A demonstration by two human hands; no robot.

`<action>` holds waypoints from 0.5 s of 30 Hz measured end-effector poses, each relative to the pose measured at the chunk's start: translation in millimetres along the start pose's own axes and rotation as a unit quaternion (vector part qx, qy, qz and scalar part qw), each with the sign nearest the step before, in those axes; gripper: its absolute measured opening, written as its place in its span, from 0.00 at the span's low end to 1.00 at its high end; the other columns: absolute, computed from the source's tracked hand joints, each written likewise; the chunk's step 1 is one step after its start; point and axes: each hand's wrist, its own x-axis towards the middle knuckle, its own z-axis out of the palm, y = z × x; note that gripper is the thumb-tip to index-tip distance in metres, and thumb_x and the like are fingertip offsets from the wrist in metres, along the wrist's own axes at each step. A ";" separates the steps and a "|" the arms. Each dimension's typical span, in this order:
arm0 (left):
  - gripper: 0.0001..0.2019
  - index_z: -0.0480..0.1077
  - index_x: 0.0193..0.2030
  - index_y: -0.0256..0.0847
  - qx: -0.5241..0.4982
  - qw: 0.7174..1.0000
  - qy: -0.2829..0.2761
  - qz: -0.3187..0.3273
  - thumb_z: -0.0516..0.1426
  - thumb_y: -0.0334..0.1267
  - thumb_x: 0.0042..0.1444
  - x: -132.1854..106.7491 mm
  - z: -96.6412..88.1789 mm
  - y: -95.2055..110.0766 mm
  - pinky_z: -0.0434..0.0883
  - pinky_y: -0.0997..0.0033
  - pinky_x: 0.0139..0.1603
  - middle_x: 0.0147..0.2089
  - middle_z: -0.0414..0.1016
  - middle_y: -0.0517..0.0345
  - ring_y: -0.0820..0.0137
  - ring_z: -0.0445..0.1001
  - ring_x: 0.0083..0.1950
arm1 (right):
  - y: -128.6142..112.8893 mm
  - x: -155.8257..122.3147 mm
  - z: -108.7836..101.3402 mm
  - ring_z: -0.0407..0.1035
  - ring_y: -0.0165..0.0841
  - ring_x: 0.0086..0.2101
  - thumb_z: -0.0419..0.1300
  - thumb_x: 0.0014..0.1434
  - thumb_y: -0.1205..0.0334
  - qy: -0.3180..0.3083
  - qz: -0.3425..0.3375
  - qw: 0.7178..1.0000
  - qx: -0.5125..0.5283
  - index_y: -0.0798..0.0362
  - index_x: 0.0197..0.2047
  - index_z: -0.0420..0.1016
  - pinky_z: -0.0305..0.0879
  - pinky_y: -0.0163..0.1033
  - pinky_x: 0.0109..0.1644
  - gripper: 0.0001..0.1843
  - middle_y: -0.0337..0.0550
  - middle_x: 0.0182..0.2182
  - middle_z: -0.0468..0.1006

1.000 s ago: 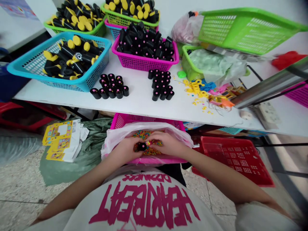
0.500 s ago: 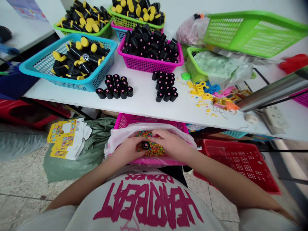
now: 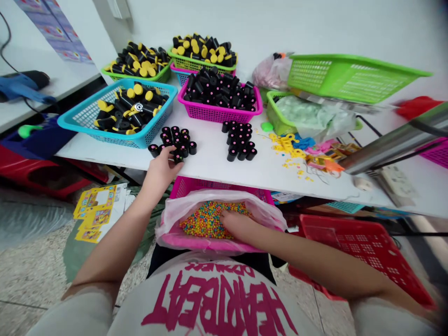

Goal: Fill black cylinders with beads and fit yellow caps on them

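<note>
At the table's front edge, my left hand (image 3: 164,164) has its thumb and fingers closed round a small black cylinder (image 3: 178,157), beside a cluster of black cylinders (image 3: 175,135) standing upright with pink dots in their tops. My right hand (image 3: 235,223) reaches down among small multicoloured beads (image 3: 203,219); its fingertips are buried, so what they hold is hidden. The beads lie in a pink basket (image 3: 182,186) lined with a whitish plastic bag (image 3: 168,210), below the table edge. A second group of black cylinders (image 3: 240,140) stands further right.
Along the back sit a blue basket (image 3: 75,109) of black-and-yellow pieces, a magenta basket (image 3: 220,114) of black cylinders and several green ones. Small yellow parts (image 3: 285,142) are scattered at right near a slanting metal pole (image 3: 381,140). A red crate (image 3: 350,242) stands low at right.
My left hand has moved from the bead basket up to the black cylinder cluster, carrying a cylinder. My right hand has sunk its fingers into the beads. The view has tilted upward.
</note>
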 end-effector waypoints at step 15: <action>0.19 0.66 0.58 0.34 0.041 0.981 -0.104 0.156 0.52 0.26 0.60 80.8 54.7 109.5 0.65 0.59 0.58 0.55 0.72 0.39 0.59 0.73 0.55 | 6.9 19.8 7.2 0.75 0.39 0.44 0.58 0.56 0.75 -0.004 -0.153 0.982 0.107 0.56 0.47 0.77 0.67 0.37 0.44 0.16 0.50 0.45 0.80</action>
